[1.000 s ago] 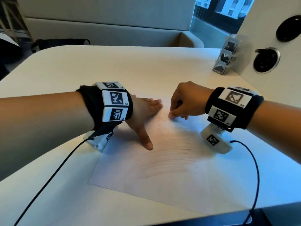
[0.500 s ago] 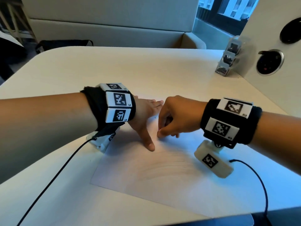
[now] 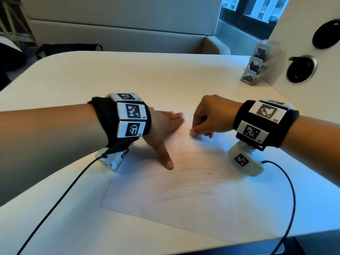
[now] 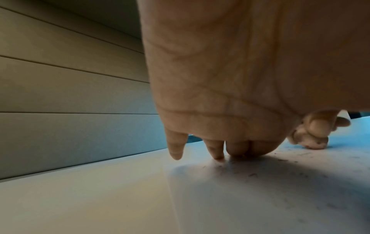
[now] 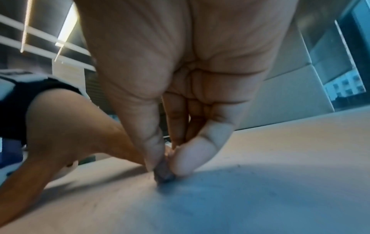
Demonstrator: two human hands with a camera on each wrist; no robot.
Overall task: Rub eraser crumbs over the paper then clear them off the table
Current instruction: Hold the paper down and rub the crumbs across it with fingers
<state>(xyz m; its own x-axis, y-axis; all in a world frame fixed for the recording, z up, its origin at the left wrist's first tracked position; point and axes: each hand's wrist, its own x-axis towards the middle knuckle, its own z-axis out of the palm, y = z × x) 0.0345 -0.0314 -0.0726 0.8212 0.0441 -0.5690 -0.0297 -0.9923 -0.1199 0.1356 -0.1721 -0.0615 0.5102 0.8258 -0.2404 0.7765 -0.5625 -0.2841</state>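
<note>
the left hand (image 3: 163, 126) lies flat on the paper (image 3: 184, 196), fingers straight and pointing away from the person, thumb splayed toward the sheet's near edge, holding nothing. the right hand (image 3: 209, 116) stands arched over the paper's far part, its fingers curled down, thumb and fingertips pinching a small dark eraser lump (image 5: 163, 174) against the sheet. eraser crumbs (image 3: 182, 133) lie scattered on the paper between the two hands. only the right wrist view shows the lump itself; from the head view the knuckles hide it. the left wrist view shows the left fingers (image 4: 215, 148) touching the sheet's far edge with crumbs just beside them, and the little finger off the paper over the table (image 3: 128, 74)
</note>
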